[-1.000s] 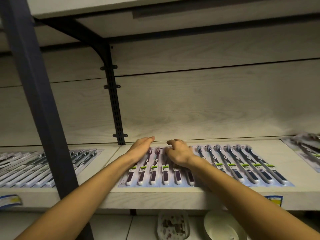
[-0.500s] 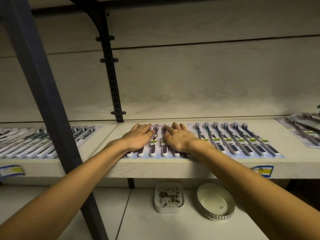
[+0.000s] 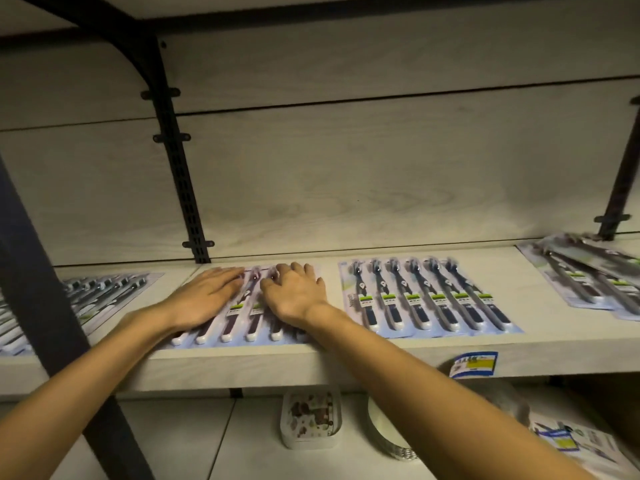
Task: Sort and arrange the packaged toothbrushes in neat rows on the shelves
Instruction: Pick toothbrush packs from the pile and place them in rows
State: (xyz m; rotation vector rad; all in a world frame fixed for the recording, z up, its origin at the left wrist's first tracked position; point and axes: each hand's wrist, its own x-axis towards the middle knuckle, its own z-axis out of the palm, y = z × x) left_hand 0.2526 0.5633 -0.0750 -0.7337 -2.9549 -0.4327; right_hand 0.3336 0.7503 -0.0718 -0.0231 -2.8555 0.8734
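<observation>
Both hands lie palm-down on one row of packaged toothbrushes (image 3: 242,317) on the pale shelf (image 3: 346,355). The left hand (image 3: 204,299) rests flat with its fingers straight and together, covering the row's left packs. The right hand (image 3: 294,296) sits just beside it, fingers loosely bent with the tips pressing near the brush heads; neither hand grips anything. Between the two hands, two packs show in full: each brush runs front to back, white handle end toward the shelf's front edge, head toward the back panel. Right of the right hand, a little apart, a second row of dark-handled toothbrushes (image 3: 426,299) lies the same way, handles forward, fanning slightly outward at the front. Farther right, a loose pile of packs (image 3: 588,285) lies at a slant, overlapping. Left of the left hand, past the dark upright post (image 3: 38,292), another row of packs (image 3: 86,299) lies angled. Below the right forearm, a blue and yellow price label (image 3: 473,364) sits on the shelf's front edge.
</observation>
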